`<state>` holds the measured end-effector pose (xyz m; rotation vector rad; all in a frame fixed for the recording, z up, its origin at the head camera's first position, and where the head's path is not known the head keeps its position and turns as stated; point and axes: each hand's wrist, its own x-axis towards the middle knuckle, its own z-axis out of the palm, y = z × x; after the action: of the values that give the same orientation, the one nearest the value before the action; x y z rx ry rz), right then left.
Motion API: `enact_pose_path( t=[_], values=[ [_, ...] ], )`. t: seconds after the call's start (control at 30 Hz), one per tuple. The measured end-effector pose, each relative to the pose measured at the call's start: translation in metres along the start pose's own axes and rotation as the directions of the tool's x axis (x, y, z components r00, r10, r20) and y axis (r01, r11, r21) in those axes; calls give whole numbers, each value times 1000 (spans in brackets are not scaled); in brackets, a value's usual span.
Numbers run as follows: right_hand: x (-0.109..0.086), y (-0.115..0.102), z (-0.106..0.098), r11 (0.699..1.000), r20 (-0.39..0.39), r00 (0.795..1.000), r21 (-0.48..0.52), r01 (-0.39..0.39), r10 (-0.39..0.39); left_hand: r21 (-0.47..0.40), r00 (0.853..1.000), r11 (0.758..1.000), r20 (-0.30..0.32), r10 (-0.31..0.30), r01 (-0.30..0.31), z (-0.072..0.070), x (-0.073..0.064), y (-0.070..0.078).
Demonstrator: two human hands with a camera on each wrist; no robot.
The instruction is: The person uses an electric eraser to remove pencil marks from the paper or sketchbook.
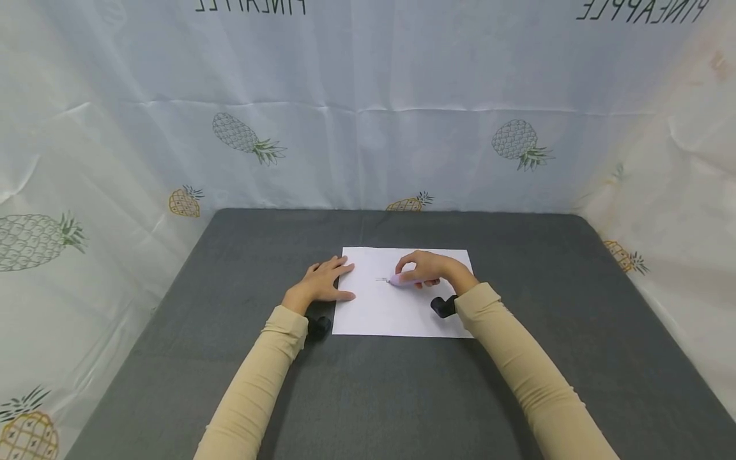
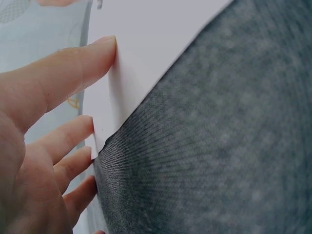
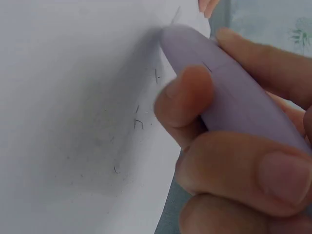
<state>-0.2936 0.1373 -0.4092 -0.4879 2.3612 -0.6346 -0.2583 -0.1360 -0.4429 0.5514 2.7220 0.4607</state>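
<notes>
A white sheet of paper [image 1: 379,319] lies on the dark grey table. My left hand [image 1: 324,281] rests at its left edge, fingers spread, with the thumb and fingertips touching the paper. In my right hand [image 1: 428,265] is a smooth lilac tool [image 3: 239,83], tapered to a rounded end, gripped between thumb and fingers; its exact kind cannot be told. The tool's narrow end points left, over the paper's middle, beside a thin dark line [image 1: 382,279]. Short dark strokes [image 3: 138,124] and tiny specks show on the paper in the right wrist view.
The dark grey tabletop [image 1: 368,396] extends around the paper. A pineapple-printed curtain [image 1: 368,153] hangs behind the table and along both sides. Black wrist-worn devices stick out near the left wrist [image 1: 318,328] and the right wrist [image 1: 443,307].
</notes>
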Motion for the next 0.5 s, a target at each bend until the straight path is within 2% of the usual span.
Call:
enact_pose_path(
  t=[0.07, 0.2, 0.4, 0.5],
  values=[
    [0, 0, 0, 1000, 10, 1000, -3, 1, -1, 0, 1000, 1000, 4, -4, 4, 0, 0, -1],
    [1, -1, -1, 1000, -23, 1000, -19, -3, 3, 3, 1000, 1000, 3, -3, 3, 0, 0, -1],
    [3, 0, 0, 1000, 17, 1000, 0, -3, 3, 4, 1000, 1000, 2, 4, -4, 1, 0, -1],
    [2, -1, -1, 1000, -19, 1000, -11, 2, -3, 3, 1000, 1000, -4, 8, -8, 1, 0, -1]
  ],
)
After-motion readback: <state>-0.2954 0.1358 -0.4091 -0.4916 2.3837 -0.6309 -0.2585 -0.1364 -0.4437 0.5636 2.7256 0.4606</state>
